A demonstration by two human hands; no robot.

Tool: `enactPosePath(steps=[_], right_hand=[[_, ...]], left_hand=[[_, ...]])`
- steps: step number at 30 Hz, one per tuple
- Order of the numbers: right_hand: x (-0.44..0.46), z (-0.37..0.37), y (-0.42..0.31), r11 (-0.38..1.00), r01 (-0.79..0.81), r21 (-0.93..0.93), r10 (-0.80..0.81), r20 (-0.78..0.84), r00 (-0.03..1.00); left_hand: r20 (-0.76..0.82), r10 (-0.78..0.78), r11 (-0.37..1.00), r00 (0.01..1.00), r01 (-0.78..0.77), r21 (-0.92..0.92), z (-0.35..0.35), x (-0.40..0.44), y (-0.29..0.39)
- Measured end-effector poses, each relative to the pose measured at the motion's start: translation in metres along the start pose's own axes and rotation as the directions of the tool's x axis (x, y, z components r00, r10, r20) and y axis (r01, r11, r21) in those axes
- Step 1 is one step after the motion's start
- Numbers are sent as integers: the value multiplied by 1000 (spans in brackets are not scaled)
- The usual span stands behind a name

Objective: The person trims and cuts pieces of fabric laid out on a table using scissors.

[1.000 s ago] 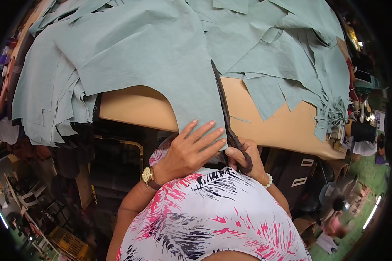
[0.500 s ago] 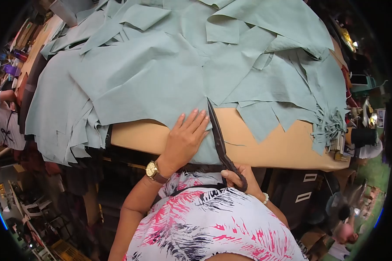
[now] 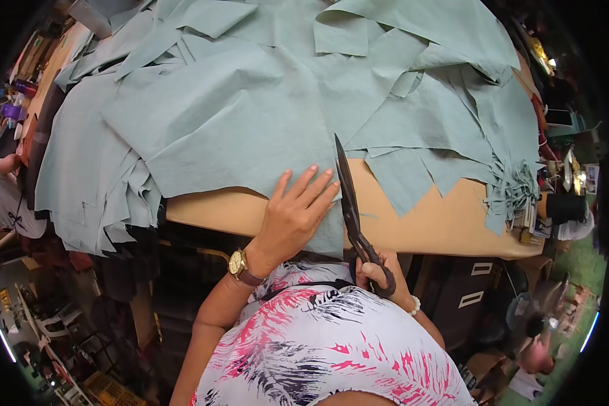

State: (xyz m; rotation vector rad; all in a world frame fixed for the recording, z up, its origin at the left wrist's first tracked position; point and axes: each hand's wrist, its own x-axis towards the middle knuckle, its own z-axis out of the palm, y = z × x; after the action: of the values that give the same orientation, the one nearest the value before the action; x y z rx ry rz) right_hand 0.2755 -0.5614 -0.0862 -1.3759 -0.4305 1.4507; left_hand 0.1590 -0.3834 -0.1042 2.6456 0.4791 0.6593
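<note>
A pale grey-green sheet of leather or cloth [image 3: 243,135] hangs over the near edge of the tan table. My left hand [image 3: 296,215] lies flat on it near the edge, fingers spread. In my right hand [image 3: 388,271], close to my body, is a pair of large dark scissors [image 3: 349,206], gripped by the handles. Their blades look closed and point away from me, just right of my left fingertips. The tip lies over the sheet's cut edge; whether it touches the material I cannot tell.
More grey-green pieces [image 3: 413,125] overlap across the tan table [image 3: 413,233], with thin strips [image 3: 511,196] bunched at the right end. Dark drawers [image 3: 463,291] stand below on the right. Another person's white top [image 3: 10,196] shows at the far left.
The scissors have shifted right, and their tip has come away from the sheet's cut line. My left hand has slid slightly right, its fingers more spread. The view has moved a little.
</note>
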Motion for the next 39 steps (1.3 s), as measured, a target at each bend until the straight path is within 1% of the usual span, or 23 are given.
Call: enactPosePath(steps=[3, 10, 16, 25, 31, 34, 37, 39], right_hand=[[4, 3, -9, 999, -38, -29, 37, -29, 999], [10, 6, -13, 998, -42, -52, 40, -27, 999], [6, 7, -7, 999, -35, 7, 35, -38, 999], [4, 11, -7, 998, -66, -15, 65, -80, 995], [4, 14, -7, 993, -117, 22, 119, -114, 986], [4, 16, -8, 991, -128, -48, 121, -139, 983], [3, 15, -5, 993, -115, -34, 109, -141, 984], [4, 14, -3, 998, -66, -19, 63, -118, 991]], left_hand=[[16, 8, 1000, 1000, -8, -3, -1, -3, 1], [30, 25, 999, 999, -24, -45, -4, -8, 5], [27, 31, 998, 999, -30, -53, -2, -12, 6], [33, 30, 997, 999, -27, -70, -5, -12, 8], [35, 30, 997, 999, -27, -77, -4, -12, 8], [29, 31, 997, 999, -29, -71, -3, -13, 8], [33, 26, 997, 999, -24, -74, -4, -13, 8], [29, 28, 997, 999, -26, -74, -5, -12, 9]])
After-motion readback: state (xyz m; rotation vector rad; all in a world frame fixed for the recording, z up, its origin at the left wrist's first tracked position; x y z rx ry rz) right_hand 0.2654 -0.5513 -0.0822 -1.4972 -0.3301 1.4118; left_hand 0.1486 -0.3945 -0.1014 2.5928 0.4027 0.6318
